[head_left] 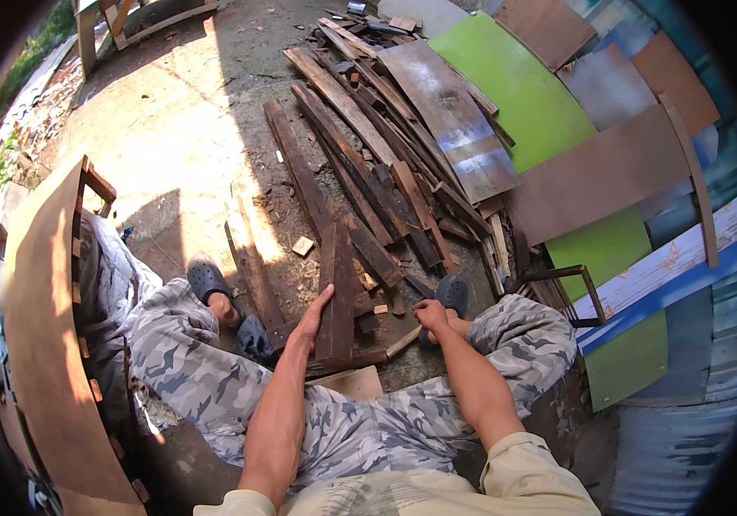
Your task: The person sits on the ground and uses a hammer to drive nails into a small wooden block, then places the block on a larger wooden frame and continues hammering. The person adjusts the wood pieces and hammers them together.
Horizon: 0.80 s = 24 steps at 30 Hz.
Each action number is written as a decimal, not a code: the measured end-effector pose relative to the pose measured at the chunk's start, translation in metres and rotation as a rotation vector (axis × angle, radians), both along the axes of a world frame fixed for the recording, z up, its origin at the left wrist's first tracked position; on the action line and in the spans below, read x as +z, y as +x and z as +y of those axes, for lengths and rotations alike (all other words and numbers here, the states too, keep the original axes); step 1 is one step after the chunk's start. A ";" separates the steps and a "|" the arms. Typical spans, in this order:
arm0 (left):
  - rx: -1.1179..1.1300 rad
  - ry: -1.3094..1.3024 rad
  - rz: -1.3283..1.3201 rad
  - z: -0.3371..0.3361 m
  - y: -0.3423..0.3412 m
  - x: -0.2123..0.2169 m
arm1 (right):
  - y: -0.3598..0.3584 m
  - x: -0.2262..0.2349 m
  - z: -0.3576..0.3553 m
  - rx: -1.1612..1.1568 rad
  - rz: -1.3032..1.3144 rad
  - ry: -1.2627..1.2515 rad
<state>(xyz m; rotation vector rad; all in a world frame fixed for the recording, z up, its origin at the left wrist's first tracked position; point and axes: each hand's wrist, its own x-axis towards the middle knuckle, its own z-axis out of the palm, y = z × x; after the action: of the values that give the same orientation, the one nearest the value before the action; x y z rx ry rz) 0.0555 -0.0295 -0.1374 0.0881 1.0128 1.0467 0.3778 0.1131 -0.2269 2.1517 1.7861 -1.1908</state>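
You wear a pale cream shirt point(437, 497) with loose short sleeves point(536, 482), a stitched hem at the cuff and a faint grey, streaky patch across its front. Your forearms are bare. Your baggy trousers point(360, 439) carry a camouflage print of light, mid and dark grey blotches. On your feet are dark grey, round-toed clogs point(205, 277), the left one dotted with small holes.
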 end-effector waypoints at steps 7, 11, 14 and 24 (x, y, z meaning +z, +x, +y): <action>0.078 -0.159 0.005 -0.011 0.002 -0.032 | -0.033 -0.009 0.008 0.052 -0.039 -0.094; 0.142 -0.190 -0.059 -0.017 -0.006 -0.038 | -0.046 -0.001 0.003 -0.041 -0.007 -0.171; 0.205 -0.211 -0.056 -0.016 -0.001 -0.032 | -0.037 -0.008 -0.003 -0.066 0.019 -0.173; 0.317 -0.238 -0.034 -0.015 0.001 -0.043 | -0.012 -0.066 -0.016 0.111 -0.121 -0.150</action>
<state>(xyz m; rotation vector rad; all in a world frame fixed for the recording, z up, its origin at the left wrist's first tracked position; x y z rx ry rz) 0.0567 -0.0445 -0.1809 -0.2925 1.1363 1.1994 0.3658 0.0973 -0.2928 1.9697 1.6850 -1.1063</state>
